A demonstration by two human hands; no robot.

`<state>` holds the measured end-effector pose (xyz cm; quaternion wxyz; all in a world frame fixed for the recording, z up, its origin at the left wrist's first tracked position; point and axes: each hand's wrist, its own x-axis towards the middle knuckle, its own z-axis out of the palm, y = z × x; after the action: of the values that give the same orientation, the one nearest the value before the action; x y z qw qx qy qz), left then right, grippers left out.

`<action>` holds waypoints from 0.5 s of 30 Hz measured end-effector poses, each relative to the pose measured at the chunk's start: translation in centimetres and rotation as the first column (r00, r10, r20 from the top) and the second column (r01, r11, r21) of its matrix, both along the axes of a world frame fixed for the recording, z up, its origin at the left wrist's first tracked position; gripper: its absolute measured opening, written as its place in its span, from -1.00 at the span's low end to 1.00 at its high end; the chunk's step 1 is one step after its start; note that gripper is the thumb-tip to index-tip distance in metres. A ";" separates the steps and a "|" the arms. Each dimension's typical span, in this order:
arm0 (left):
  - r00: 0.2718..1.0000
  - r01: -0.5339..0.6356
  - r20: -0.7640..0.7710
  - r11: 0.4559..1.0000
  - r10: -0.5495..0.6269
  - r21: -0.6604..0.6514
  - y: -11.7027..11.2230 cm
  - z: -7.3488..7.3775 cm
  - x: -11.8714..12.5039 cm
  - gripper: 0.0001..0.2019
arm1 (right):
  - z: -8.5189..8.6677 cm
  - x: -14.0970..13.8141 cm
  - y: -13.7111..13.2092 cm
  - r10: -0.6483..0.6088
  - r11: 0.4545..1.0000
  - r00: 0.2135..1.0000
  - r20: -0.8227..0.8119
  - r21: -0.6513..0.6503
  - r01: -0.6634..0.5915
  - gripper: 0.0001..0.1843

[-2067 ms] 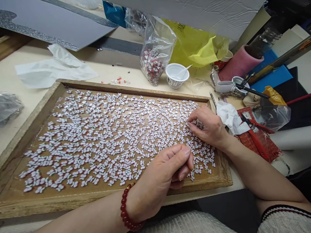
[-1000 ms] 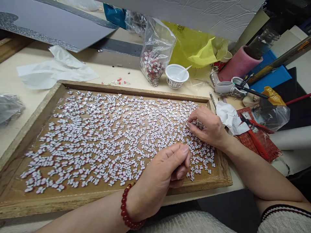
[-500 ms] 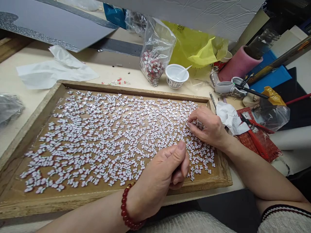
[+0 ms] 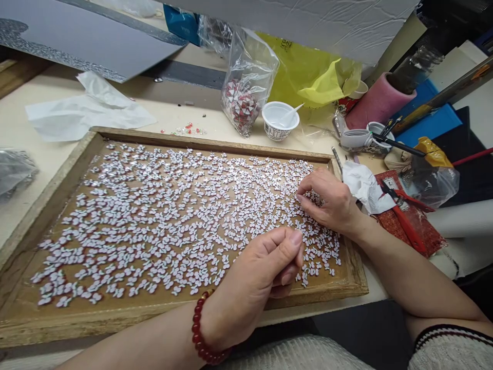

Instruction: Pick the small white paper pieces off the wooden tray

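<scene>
A shallow wooden tray (image 4: 308, 297) lies across the table, its brown bottom covered with many small white flower- or cherry-shaped pieces (image 4: 185, 216) with reddish and greenish edges. My left hand (image 4: 265, 272), with a red bead bracelet (image 4: 200, 329) at the wrist, is over the tray's near right part. Its fingers are curled in and the thumb presses on the index finger; whatever it holds is hidden. Farther right, my right hand (image 4: 325, 198) rests at the pieces near the tray's right side. Thumb and index finger pinch together there, and anything between them is too small to make out.
Behind the tray stand a clear bag of red and white pieces (image 4: 242, 103) and a white cup (image 4: 280, 122) with a spoon. To the right lie crumpled tissue (image 4: 367, 187), red-handled pliers (image 4: 408, 228) and a pink roll (image 4: 379, 103). White paper (image 4: 88, 113) lies at the back left.
My left hand has shifted slightly to the right, its thumb tip a little lower. My right hand stays almost still, and the pieces in the tray look the same.
</scene>
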<state>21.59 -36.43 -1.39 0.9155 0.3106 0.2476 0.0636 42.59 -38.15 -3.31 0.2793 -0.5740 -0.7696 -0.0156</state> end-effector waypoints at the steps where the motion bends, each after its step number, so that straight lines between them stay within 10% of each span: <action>1: 1.000 0.000 -0.001 1.000 0.000 -0.001 0.0 0.0 0.0 -0.65 | 0.0 0.0 0.0 0.000 1.000 1.000 0.000 -0.004 0.000 -0.89; 15: 1.000 -0.009 0.011 1.000 0.009 -0.001 0.0 0.0 0.1 -0.66 | 0.1 0.0 0.0 0.000 1.000 1.000 0.010 -0.009 0.000 -0.89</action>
<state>21.64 -36.45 -1.39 0.9167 0.3088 0.2440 0.0691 42.57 -38.19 -3.17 0.2729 -0.5752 -0.7710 -0.0150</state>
